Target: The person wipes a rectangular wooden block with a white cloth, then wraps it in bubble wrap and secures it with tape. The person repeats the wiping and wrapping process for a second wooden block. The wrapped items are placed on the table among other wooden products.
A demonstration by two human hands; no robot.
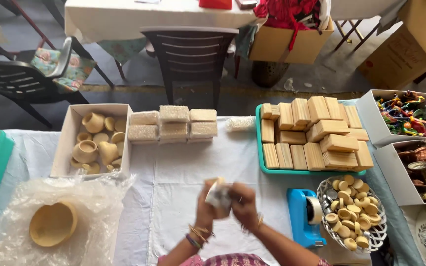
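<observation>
Both hands, left hand [206, 206] and right hand [243, 203], clasp a small white wrapped bundle [218, 195] at lower centre of the frame, above the desk [173, 187].

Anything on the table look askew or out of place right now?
One small white packet lies alone between the stacked packets and the green tray, off the neat pile. Otherwise nothing stands out.

Bare cloth [173, 187] between box [65, 143] and tray [259, 148]
</observation>
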